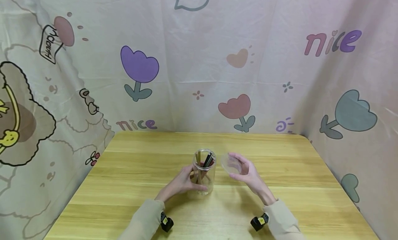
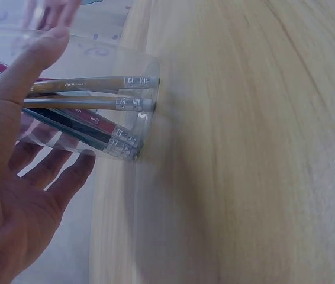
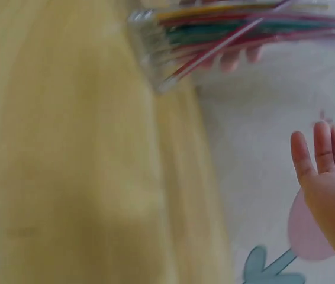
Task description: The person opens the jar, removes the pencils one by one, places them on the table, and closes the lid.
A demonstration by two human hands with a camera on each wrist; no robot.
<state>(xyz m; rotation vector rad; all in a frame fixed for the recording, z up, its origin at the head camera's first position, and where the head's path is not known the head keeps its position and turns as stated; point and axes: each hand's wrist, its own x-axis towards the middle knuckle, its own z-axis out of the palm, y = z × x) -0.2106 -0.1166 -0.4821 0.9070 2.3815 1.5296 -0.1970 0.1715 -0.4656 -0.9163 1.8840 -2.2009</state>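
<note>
Beige sleeves (image 1: 143, 217) come in at the lower edge, each with a small black camera (image 1: 167, 223) strapped at the wrist. Just beyond, my left hand (image 1: 182, 183) curves round a clear jar (image 1: 209, 184), thumb on one side and fingers on the other. I hold the jar upright over the middle of the wooden table (image 1: 124, 188); I cannot tell whether its base touches the wood. Inside lean several pencils (image 2: 90, 84), yellow, red and dark green, eraser ends down toward the base.

To the right, my right hand (image 1: 250, 177) pinches a round, see-through lid (image 1: 229, 166) between thumb and fingers. I hold it tipped on edge, just beside the jar's open rim and apart from it.

As I judge it, the pencils are in place and the jar is uncapped; seating the lid on the rim is not done. Whether the lid is coming off or going on, I cannot tell.

Behind the table hangs a pale cloth (image 1: 192, 60), printed with tulips, hearts and the word "nice".
</note>
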